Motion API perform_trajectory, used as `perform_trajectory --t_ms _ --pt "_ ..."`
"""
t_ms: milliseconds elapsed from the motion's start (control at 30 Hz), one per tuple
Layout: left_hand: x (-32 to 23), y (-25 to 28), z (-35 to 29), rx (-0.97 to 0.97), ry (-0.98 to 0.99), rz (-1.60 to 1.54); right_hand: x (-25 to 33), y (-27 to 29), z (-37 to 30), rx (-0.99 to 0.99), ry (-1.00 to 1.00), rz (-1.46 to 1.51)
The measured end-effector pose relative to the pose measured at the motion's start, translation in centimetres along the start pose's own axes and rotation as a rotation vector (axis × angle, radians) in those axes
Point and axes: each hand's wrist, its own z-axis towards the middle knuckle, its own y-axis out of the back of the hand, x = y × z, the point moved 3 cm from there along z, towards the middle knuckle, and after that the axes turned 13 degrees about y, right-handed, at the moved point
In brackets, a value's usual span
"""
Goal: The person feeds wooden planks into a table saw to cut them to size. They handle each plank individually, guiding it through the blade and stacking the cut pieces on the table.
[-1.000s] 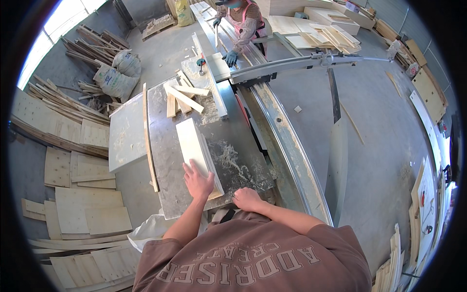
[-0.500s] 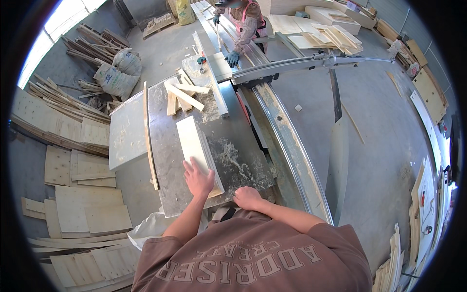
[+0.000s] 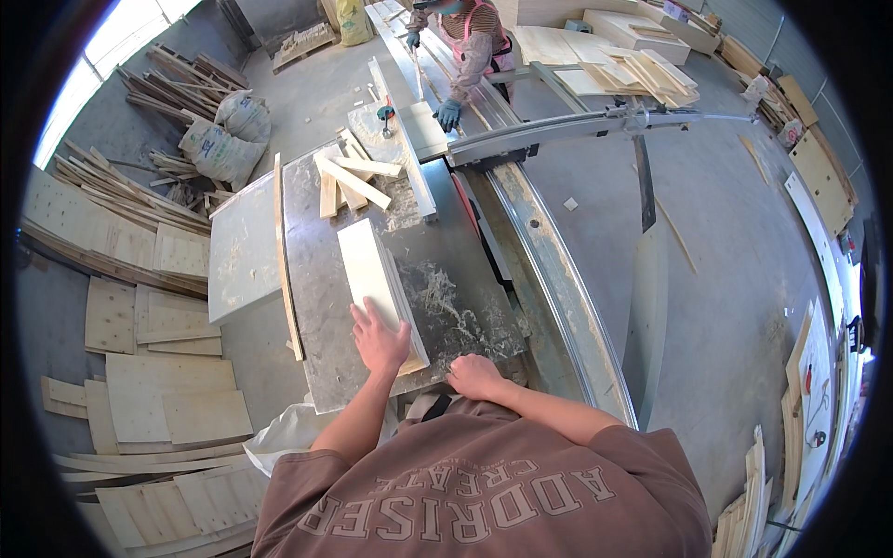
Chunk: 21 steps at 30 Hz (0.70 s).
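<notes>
Boards point(image 3: 366, 256) lie stacked near the centre of the frame on a sawdust-strewn table point(image 3: 318, 270), apparently steadied by a left hand point(image 3: 381, 342) spread over their near end, while the right hand point(image 3: 474, 379) rests curled nearby, its grip unclear.

Two bare hands point(image 3: 379, 344), one co-worker point(image 3: 479, 58), one stack of boards point(image 3: 366, 262)
Far side: two gloved hands point(image 3: 448, 115) and one yellow sack point(image 3: 353, 23). Far left: two white sacks point(image 3: 219, 156). Left: one long wooden strip point(image 3: 285, 260). Right: one small pale square point(image 3: 570, 204).
</notes>
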Motion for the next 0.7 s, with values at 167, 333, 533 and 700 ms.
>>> perform_trajectory --t_ms 167,333,533,700 --pt "-0.03 0.12 -0.02 0.01 0.005 -0.007 0.1 0.16 -0.11 -0.007 -0.007 0.0" --pt "0.1 -0.02 0.07 0.007 0.001 -0.007 -0.19 -0.18 0.06 -0.009 0.005 -0.001" --pt "-0.03 0.14 0.05 0.024 0.013 -0.007 0.14 0.3 0.12 -0.005 0.002 -0.004" --pt "-0.06 0.15 0.04 0.022 0.012 -0.003 -0.09 0.15 0.29 0.011 -0.007 -0.018"
